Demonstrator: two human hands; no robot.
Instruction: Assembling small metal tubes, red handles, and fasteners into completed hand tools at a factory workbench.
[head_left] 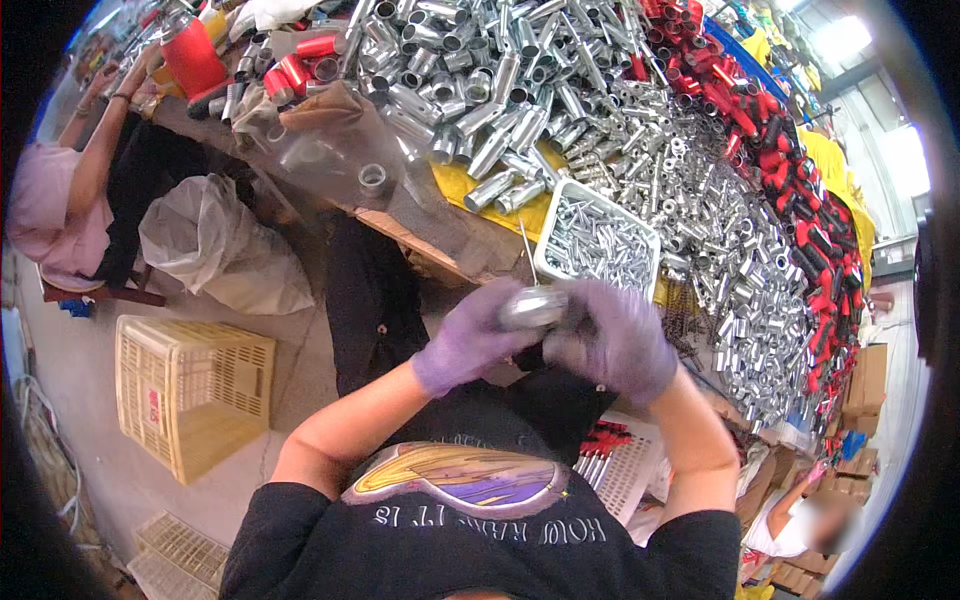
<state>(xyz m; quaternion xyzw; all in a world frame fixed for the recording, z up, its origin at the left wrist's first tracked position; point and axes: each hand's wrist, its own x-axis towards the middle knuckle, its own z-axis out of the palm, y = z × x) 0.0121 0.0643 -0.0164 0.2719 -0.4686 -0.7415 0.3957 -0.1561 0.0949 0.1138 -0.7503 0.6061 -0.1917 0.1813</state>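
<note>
Both my hands wear purple gloves and meet in front of my chest, just off the table edge. My left hand (471,338) is closed around a short, shiny metal tube (534,307). Close against the tube's other end is my right hand (622,342), its fingers curled and smeared by motion. Whether it grips anything cannot be made out. Just beyond my hands, a white plastic tray (545,262) holds many small silvery screws or pins (598,240).
Chrome tubes (500,115) heap across the table, with small metal fittings (680,190) and red-and-black parts (810,240) to the right. A yellow crate (190,385) and white sack (220,245) stand on the left floor. A co-worker (70,200) sits far left; another person (790,520) is lower right.
</note>
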